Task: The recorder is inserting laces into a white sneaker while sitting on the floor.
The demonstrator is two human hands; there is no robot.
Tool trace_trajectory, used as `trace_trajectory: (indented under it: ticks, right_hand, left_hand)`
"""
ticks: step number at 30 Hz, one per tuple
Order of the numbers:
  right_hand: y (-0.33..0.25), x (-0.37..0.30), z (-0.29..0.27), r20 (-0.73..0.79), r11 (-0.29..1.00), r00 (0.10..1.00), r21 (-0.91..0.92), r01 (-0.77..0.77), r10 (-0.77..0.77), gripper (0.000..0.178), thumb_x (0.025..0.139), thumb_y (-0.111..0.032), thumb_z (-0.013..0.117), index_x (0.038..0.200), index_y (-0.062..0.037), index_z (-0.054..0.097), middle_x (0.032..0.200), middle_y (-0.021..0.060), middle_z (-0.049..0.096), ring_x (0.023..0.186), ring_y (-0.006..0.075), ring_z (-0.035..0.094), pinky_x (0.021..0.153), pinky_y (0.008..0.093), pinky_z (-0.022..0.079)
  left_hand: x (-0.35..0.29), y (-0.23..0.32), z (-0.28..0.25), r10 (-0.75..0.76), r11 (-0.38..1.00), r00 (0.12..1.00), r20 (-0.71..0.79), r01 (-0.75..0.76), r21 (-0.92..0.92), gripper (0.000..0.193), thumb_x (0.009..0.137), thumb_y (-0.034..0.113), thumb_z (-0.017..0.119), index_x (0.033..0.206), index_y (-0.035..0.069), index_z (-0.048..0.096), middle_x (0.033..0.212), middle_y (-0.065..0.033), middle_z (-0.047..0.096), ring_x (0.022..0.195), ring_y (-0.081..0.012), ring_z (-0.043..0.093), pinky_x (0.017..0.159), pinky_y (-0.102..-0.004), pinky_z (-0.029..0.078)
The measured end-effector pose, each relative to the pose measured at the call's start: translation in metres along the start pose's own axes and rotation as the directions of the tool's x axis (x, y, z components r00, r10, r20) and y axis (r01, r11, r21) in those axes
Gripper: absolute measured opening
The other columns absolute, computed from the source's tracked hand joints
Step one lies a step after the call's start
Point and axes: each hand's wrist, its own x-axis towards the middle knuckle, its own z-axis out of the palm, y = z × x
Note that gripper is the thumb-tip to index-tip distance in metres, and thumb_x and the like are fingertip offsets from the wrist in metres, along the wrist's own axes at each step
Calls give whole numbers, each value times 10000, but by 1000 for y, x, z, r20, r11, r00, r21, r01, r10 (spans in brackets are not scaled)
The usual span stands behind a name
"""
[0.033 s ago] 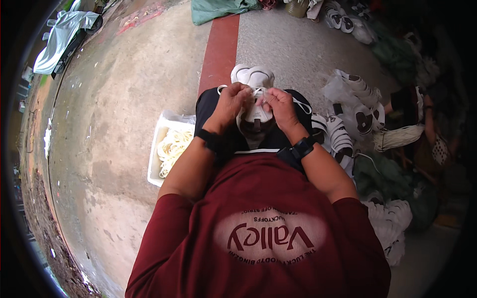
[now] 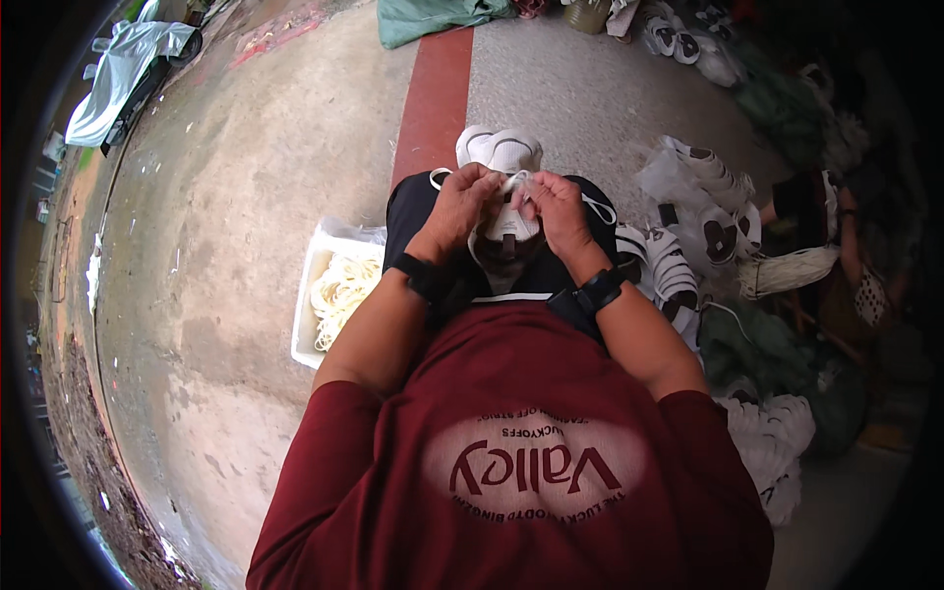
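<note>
Between my knees a white sneaker point(image 2: 501, 147) is held with its toe pointing away from me and its opening towards me. My left hand point(image 2: 458, 208) pinches a white shoelace at the left side of the shoe's tongue, and a lace loop point(image 2: 439, 178) sticks out beyond it. On the other side, my right hand point(image 2: 557, 212) closes its thumb and fingertips on the white shoelace point(image 2: 513, 180). A lace end hangs out to the right of that hand, over my dark trousers. My fingers partly hide the eyelets.
A white box point(image 2: 304, 313) of pale laces stands by my left leg. To my right lie several white sneakers point(image 2: 673, 270), some with dark stripes, and green sacks point(image 2: 762, 344). Another person's arm point(image 2: 850, 241) shows at far right. A red stripe point(image 2: 433, 103) crosses the floor ahead.
The fingertips of both hands have shifted very slightly at the lace. The shoe and the things around it stay where they were.
</note>
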Motion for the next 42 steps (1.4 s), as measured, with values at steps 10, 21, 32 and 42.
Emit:
trace_trajectory:
  ticks: [10,21,32,42]
  right_hand:
    - [33,-95,-241,-659,845,742,462,270,124,209,821,-32,546,664,-100,426,604,-22,380,493,82,353,419,209,266]
    - [14,-32,-128,-142,466,940,-884,21,-311,256,703,-7,590,958,7,565,955,211,576,909,386,543,784,424,454]
    - [2,-14,-23,109,538,981,-823,181,-163,143,717,-94,627,790,9,559,775,182,566,786,366,552,708,424,450]
    - [2,-13,-22,135,561,976,-801,211,-174,164,707,-72,635,810,10,538,817,201,552,811,371,543,729,418,450]
  left_hand:
    - [-80,-77,-229,-354,576,768,-534,-272,-771,257,940,213,406,711,97,389,625,13,346,524,-70,332,417,-184,262]
    - [-39,-56,-108,214,870,906,-365,-7,493,151,765,27,630,913,13,604,831,-120,629,796,-237,626,705,-323,492]
    - [10,27,18,91,292,963,254,-270,917,133,754,140,536,769,68,647,774,-147,645,727,-296,639,640,-382,510]
    - [34,14,7,-57,972,957,285,-12,236,213,872,189,541,847,-19,579,740,-148,565,690,-173,521,661,-306,435]
